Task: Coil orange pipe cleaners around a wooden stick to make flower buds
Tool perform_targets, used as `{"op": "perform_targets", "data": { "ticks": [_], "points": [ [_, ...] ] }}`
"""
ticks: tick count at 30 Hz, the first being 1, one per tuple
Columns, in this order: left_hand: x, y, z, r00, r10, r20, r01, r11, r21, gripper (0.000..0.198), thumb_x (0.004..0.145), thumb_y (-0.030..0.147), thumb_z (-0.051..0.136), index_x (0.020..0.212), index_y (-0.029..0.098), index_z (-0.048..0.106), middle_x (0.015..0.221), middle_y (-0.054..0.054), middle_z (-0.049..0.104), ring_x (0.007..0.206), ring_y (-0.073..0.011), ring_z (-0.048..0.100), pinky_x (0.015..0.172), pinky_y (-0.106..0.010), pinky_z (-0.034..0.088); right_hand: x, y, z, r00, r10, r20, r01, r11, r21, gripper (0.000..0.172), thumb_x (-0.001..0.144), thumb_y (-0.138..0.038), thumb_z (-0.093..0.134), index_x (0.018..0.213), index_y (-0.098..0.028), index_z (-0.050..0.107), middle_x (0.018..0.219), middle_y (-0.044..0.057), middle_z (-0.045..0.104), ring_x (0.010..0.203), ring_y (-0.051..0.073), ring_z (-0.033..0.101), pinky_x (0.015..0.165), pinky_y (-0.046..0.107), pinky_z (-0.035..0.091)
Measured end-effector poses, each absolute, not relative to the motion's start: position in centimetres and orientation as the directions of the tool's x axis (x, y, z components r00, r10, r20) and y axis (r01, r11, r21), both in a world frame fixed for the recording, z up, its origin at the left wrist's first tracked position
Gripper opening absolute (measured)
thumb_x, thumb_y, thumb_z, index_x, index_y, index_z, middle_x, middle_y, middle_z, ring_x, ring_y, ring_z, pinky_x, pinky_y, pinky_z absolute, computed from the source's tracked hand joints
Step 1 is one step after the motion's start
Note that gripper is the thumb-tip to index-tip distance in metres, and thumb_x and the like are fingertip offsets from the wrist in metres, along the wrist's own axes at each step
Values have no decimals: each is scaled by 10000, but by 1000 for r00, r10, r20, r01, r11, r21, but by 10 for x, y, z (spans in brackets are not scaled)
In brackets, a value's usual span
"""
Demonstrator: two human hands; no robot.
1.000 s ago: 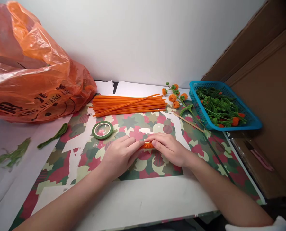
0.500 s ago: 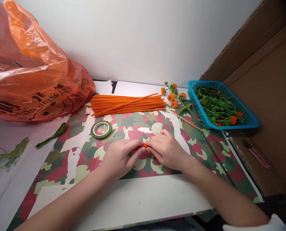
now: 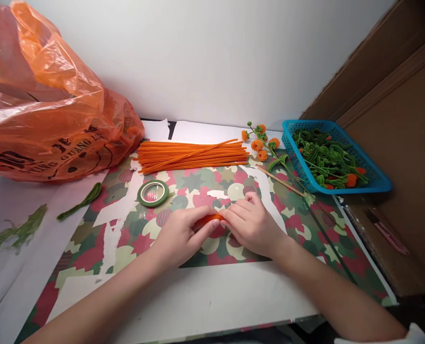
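Note:
My left hand [image 3: 179, 234] and my right hand [image 3: 251, 223] meet over the patterned mat [image 3: 133, 241]. Both pinch a short orange pipe-cleaner piece [image 3: 208, 219] between their fingertips, low over the mat. Most of that piece is hidden by my fingers. A bundle of long orange pipe cleaners [image 3: 193, 155] lies just beyond my hands. A green tape roll [image 3: 153, 193] lies flat to the left of my left hand.
A large orange plastic bag [image 3: 51, 110] fills the back left. A blue basket [image 3: 379, 180] of green stems stands at the right, with a stem of orange flowers [image 3: 260, 142] and a thin wooden stick [image 3: 280, 181] beside it. Green pieces [image 3: 79, 203] lie at left. Cardboard [image 3: 402, 124] walls the right.
My fingers have shifted on the orange piece, with the right hand's fingers curling more over it. Both hands stay in about the same place.

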State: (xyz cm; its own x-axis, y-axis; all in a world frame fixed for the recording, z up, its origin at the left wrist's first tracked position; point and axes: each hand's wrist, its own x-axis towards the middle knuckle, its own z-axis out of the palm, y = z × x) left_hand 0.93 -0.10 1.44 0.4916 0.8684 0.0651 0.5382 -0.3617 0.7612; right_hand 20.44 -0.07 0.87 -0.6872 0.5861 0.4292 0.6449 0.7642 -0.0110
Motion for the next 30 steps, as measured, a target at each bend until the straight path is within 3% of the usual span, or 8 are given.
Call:
{"op": "perform_targets", "data": {
  "ticks": [5,9,14,19,25,28,30],
  "points": [
    [9,0,14,498,847,185,575,-482,661,171,898,275,477,880,205,632,579,46,546,492,-82,433,489,-192,339,203,-2,8,-630,629,455,640,753,-154,205,913,-114,407,861,-159,600,715,42,640,711,162,519,722,340,330],
    [8,1,13,504,833,231,598,-529,603,195,899,281,465,815,194,617,587,31,552,507,-92,448,479,-198,332,202,-1,7,-622,627,470,623,759,-188,194,921,-123,409,881,-163,595,727,42,643,715,165,542,708,339,343],
    [8,1,14,492,832,254,562,-527,638,195,900,267,461,795,190,606,597,28,570,518,-91,469,496,-201,353,201,-3,6,-607,617,501,619,762,-190,193,922,-123,418,866,-163,598,724,43,648,702,162,548,691,337,347],
    [10,0,8,472,825,309,551,-550,628,171,893,252,481,795,189,606,593,29,582,520,-94,498,512,-206,376,200,-3,4,-555,679,481,629,721,-292,209,927,-141,419,828,-183,598,706,28,641,707,154,556,697,326,350],
    [6,3,4,485,735,474,630,-670,394,143,871,236,511,898,195,645,606,12,585,535,-112,505,496,-225,350,202,1,11,-421,741,524,597,661,-456,48,841,-211,579,887,-202,591,820,28,669,791,176,571,780,350,376],
    [1,5,8,512,663,546,668,-707,233,147,872,223,503,892,208,647,574,24,550,502,-107,479,483,-235,331,207,3,15,-280,810,515,599,567,-566,252,775,-365,648,968,-212,592,946,61,666,892,229,557,818,392,386],
    [-3,6,12,519,622,586,691,-709,139,128,866,223,519,897,225,643,562,34,539,492,-103,476,482,-241,328,211,5,15,-190,885,425,532,456,-713,300,801,-444,589,977,-201,592,912,65,654,814,211,558,742,362,421]
  ]
}}
